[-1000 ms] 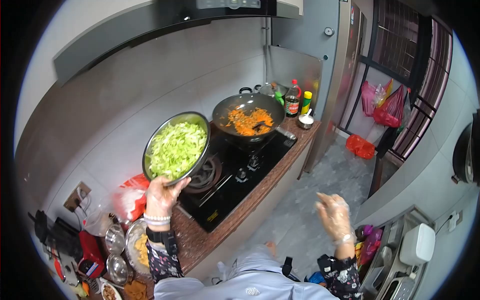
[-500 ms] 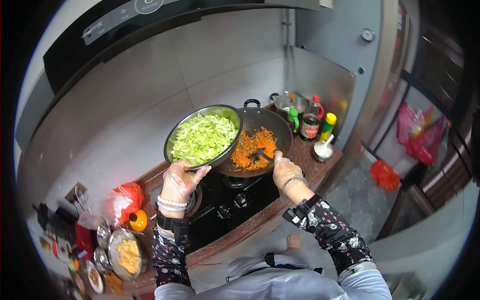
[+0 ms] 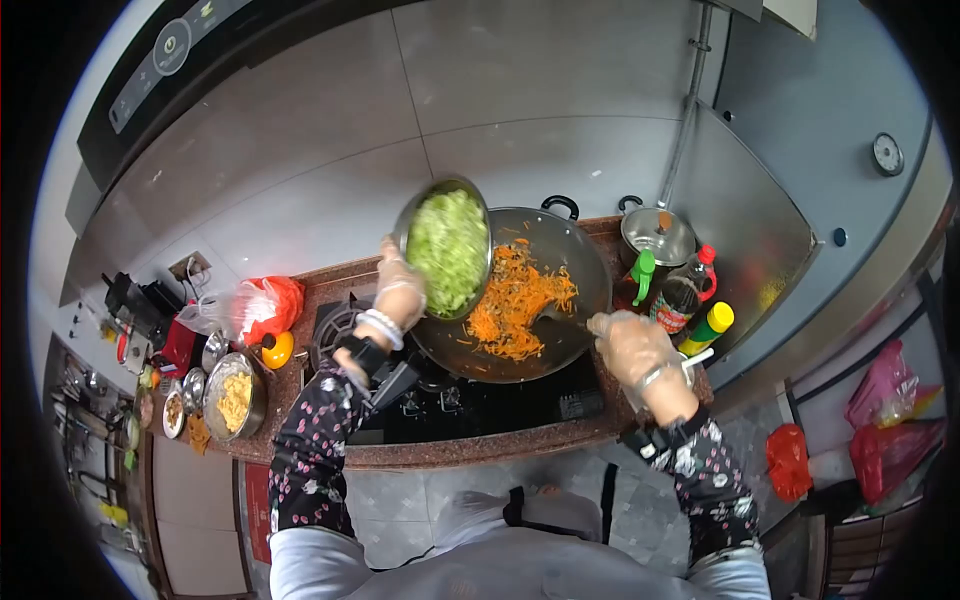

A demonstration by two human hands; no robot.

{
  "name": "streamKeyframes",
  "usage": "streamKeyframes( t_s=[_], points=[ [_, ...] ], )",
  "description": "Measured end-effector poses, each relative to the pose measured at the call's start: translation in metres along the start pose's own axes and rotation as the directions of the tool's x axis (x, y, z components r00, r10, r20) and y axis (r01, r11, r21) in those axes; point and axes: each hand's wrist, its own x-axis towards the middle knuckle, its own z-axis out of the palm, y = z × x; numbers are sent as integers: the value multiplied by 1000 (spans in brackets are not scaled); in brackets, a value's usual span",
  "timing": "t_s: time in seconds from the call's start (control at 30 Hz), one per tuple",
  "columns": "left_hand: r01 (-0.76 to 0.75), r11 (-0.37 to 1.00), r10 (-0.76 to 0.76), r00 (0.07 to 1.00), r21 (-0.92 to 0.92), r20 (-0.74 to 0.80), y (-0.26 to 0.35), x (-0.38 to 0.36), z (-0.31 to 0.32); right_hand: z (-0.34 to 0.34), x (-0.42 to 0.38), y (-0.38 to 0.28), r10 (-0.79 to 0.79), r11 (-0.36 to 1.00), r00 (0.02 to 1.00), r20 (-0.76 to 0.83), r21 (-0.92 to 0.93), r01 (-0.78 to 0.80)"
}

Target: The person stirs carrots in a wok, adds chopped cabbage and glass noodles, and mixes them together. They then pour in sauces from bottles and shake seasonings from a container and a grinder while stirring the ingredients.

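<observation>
My left hand (image 3: 400, 285), in a clear plastic glove, grips the near left rim of a metal bowl (image 3: 402, 215). Shredded green vegetable (image 3: 447, 250) fills the bowl, which is tilted to the right over the left side of the wok (image 3: 570, 240); motion blurs the shreds. Orange shreds (image 3: 520, 310) lie in the wok. At the wok's right edge, my right hand (image 3: 635, 350), also gloved, is closed round the handle of a dark spatula (image 3: 565, 332), whose blade is among the orange shreds.
Right of the wok stand a lidded pot (image 3: 658, 235), a dark sauce bottle (image 3: 683, 290) and a yellow bottle with a green label (image 3: 708, 328). Left of the stove (image 3: 480, 410) are a red bag (image 3: 270, 305) and a bowl of yellow food (image 3: 235, 400).
The bowl has tipped steeply toward the wok, and my left hand has turned with it. My right hand and spatula remain at the wok's right side. The camera view has shifted.
</observation>
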Motion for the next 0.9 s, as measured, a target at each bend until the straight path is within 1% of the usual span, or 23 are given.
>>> streamKeyframes(
  t_s=[0.03, 0.07, 0.1, 0.17, 0.2, 0.27, 0.3, 0.37, 0.43, 0.5, 0.53, 0.63, 0.67, 0.77, 0.8, 0.87, 0.9],
  points=[
    [-109, 927, 143, 987, 358, -69, 17, -5, 8, 2, -7, 5, -29, 1000, 999, -31, 10, 29],
    [-160, 876, 174, 985, 456, 11, 33, -14, 15, 3, -13, 15, -31, 998, 996, -85, 54, 36],
    [-291, 825, 312, 949, 485, 40, 28, -12, 25, 6, -20, 22, -23, 994, 991, -134, 103, 37],
    [-376, 743, 336, 925, 554, 177, 46, -25, 33, -7, -33, 29, -25, 996, 989, -145, 79, 37],
    [-442, 653, 384, 893, 615, 233, 50, -31, 34, -15, -39, 30, -7, 997, 989, -148, 74, 18],
    [-557, 443, 462, 813, 702, 354, 55, -41, 39, -29, -47, 37, 32, 995, 995, -99, 102, -21],
    [-606, 395, 568, 752, 691, 335, 55, -41, 41, -33, -50, 40, 48, 992, 996, -71, 118, -39],
    [-686, 277, 748, 594, 673, 297, 49, -39, 35, -33, -52, 45, 55, 990, 995, -86, 133, -43],
    [-616, 533, 646, 739, 580, 191, 56, -35, 24, -30, -54, 47, 84, 984, 992, -90, 161, -69],
    [-575, 752, 587, 807, 322, 69, 52, -18, 17, -20, -56, 50, 97, 980, 992, -79, 182, -82],
    [-443, 821, 475, 880, 361, 1, 54, -14, 15, -16, -56, 50, 96, 979, 992, -79, 186, -80],
    [-539, 739, 593, 805, 405, -10, 43, -15, 8, -4, -56, 49, 102, 975, 988, -113, 206, -77],
    [-464, 780, 529, 848, 421, -45, 42, -16, 8, 0, -57, 48, 104, 973, 987, -125, 216, -75],
    [-464, 809, 529, 842, 362, -103, 26, -10, 0, -2, -63, 41, 193, 941, 974, -120, 303, -149],
    [-428, 838, 490, 864, 339, -119, 32, -20, -3, -7, -65, 36, 224, 936, 967, -125, 302, -178],
    [-456, 883, 468, 877, 113, -114, 8, -1, -6, -21, -68, 26, 277, 927, 952, -131, 298, -229],
    [-451, 892, 449, 887, 1, -108, -5, 3, -8, -26, -64, 23, 270, 926, 953, -137, 310, -218]
  ],
)
